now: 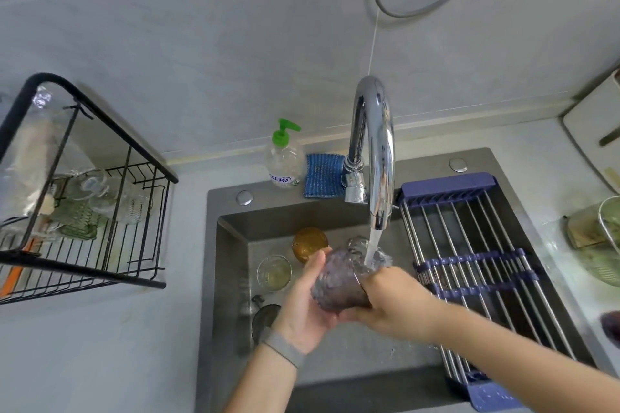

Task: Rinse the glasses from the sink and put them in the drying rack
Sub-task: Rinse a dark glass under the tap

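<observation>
Both hands grasp the purple glass point(339, 278), tipped mouth-up under the tap stream point(372, 246). The left hand point(307, 307) cups its base; the right hand point(391, 300) wraps its rim side. Best to turn it slowly so water sweeps every wall. Beyond the fingers, an amber glass point(308, 243) and a clear glass point(274, 272) wait in the sink point(231, 278); the drying rack point(87, 245) stands far left.

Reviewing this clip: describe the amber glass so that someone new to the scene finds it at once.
Start at the dark sink under the chrome faucet. On its floor, near the back wall, left of the water stream, stands the amber glass. It alone is orange-brown; the clear glass beside it is colourless, and the purple glass is in hand.
</observation>
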The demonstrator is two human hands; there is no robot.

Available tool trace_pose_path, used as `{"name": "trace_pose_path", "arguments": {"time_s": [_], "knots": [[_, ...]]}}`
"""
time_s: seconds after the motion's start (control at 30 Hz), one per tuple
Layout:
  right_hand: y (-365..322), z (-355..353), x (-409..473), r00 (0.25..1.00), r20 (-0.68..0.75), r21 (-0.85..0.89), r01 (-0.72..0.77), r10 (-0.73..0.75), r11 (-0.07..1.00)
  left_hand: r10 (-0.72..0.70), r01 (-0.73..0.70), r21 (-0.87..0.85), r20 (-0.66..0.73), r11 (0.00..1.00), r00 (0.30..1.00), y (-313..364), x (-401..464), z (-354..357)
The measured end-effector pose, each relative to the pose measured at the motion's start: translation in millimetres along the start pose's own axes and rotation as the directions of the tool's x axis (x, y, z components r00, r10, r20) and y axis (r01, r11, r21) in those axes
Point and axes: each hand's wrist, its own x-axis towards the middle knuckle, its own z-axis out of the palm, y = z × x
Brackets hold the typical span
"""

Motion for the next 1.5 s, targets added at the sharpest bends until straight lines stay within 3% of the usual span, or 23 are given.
{"name": "trace_pose_path", "arguments": {"time_s": [0.07, 0.17, 0.23, 0.3, 0.37, 0.43, 0.5, 0.57, 0.6, 0.7, 0.77, 0.83, 0.9, 1.0, 1.07, 1.17, 1.23, 1.27, 1.33, 1.4, 1.5], "knots": [[-11.9, 9.3, -2.5, 0.998, -0.007, 0.110, -0.065, 0.066, 0.992, -0.009, 0.009, 0.003, -0.034, 1.000, 0.999, -4.6, 3.0, 5.0], [4.2, 14.7, -3.8, 0.947, -0.175, -0.154, 0.245, -0.270, 0.957, -0.085, 0.087, 0.054, -0.042, 0.995, 0.996, 0.7, 6.1, 9.8], [21.0, 1.3, 0.2, 0.889, -0.076, -0.276, 0.417, -0.453, 0.866, -0.132, 0.136, 0.048, -0.075, 0.990, 0.988, 5.2, 5.3, 13.2], [22.3, -14.8, 3.4, 0.908, 0.038, -0.251, 0.412, -0.417, 0.876, -0.138, 0.137, -0.013, -0.081, 0.990, 0.987, 4.7, 6.7, 16.2], [10.8, -22.6, 7.4, 0.968, 0.043, -0.178, 0.249, -0.245, 0.952, -0.108, 0.101, -0.069, -0.106, 0.992, 0.988, 3.4, 7.4, 22.3], [0.8, -18.0, 11.3, 0.990, 0.121, 0.002, 0.070, -0.069, 0.998, -0.078, 0.071, -0.071, -0.101, 0.995, 0.992, 3.3, 7.2, 24.5], [-2.2, -17.2, 11.9, 0.985, 0.168, 0.031, 0.030, -0.034, 0.999, -0.075, 0.075, -0.002, -0.100, 0.997, 0.992, 6.2, 5.0, 23.1], [-1.3, -23.9, 5.6, 0.963, 0.214, -0.102, 0.190, -0.165, 0.976, -0.090, 0.096, 0.060, -0.096, 0.994, 0.991, 11.3, 2.3, 17.9], [5.9, -26.9, 4.7, 0.948, 0.182, -0.250, 0.302, -0.262, 0.920, -0.100, 0.107, 0.076, -0.090, 0.991, 0.991, 13.9, 1.2, 15.0], [23.2, -28.5, 7.3, 0.909, 0.090, -0.499, 0.395, -0.407, 0.771, -0.097, 0.102, 0.068, -0.077, 0.992, 0.992, 21.2, -1.5, 14.4], [13.9, -26.1, 9.1, 0.931, 0.096, -0.421, 0.360, -0.353, 0.833, -0.079, 0.086, 0.086, -0.081, 0.993, 0.994, 23.7, -2.2, 20.2], [2.3, -29.9, 9.1, 0.964, 0.112, -0.197, 0.259, -0.241, 0.946, -0.072, 0.081, 0.099, -0.090, 0.992, 0.993, 23.9, -1.1, 24.9], [-0.1, -28.3, 6.2, 0.947, 0.143, -0.114, 0.303, -0.286, 0.946, -0.078, 0.085, 0.092, -0.084, 0.992, 0.993, 23.1, -0.9, 26.6], [20.6, -34.9, 2.6, 0.927, 0.134, -0.383, 0.374, -0.350, 0.845, -0.093, 0.099, 0.105, -0.065, 0.990, 0.994, 21.3, 3.0, 21.6], [28.7, -31.8, 3.4, 0.929, 0.104, -0.455, 0.362, -0.355, 0.814, -0.096, 0.104, 0.103, -0.075, 0.989, 0.993, 21.3, 4.7, 22.8], [10.6, -30.6, 4.0, 0.955, 0.188, -0.263, 0.276, -0.231, 0.925, -0.103, 0.109, 0.056, -0.097, 0.993, 0.990, 19.5, 4.1, 30.0], [15.1, -25.1, 8.9, 0.932, 0.181, -0.188, 0.347, -0.315, 0.919, -0.116, 0.119, 0.026, -0.103, 0.993, 0.988, 20.0, 3.7, 31.1], [19.7, -30.2, 9.6, 0.934, 0.171, -0.246, 0.350, -0.315, 0.904, -0.119, 0.121, 0.013, -0.105, 0.993, 0.987, 20.6, 3.7, 30.1], [27.6, -35.7, 10.3, 0.892, 0.020, -0.334, 0.432, -0.451, 0.838, -0.132, 0.131, -0.013, -0.108, 0.991, 0.985, 23.2, 0.3, 30.4], [31.9, -32.1, 11.5, 0.834, -0.102, -0.223, 0.513, -0.543, 0.829, -0.174, 0.170, -0.045, -0.107, 0.984, 0.979, 22.3, -1.1, 30.1], [32.6, -32.5, 8.3, 0.846, -0.183, -0.062, 0.498, -0.501, 0.865, -0.255, 0.243, -0.124, -0.090, 0.962, 0.963, 18.1, -3.4, 27.1]]}}
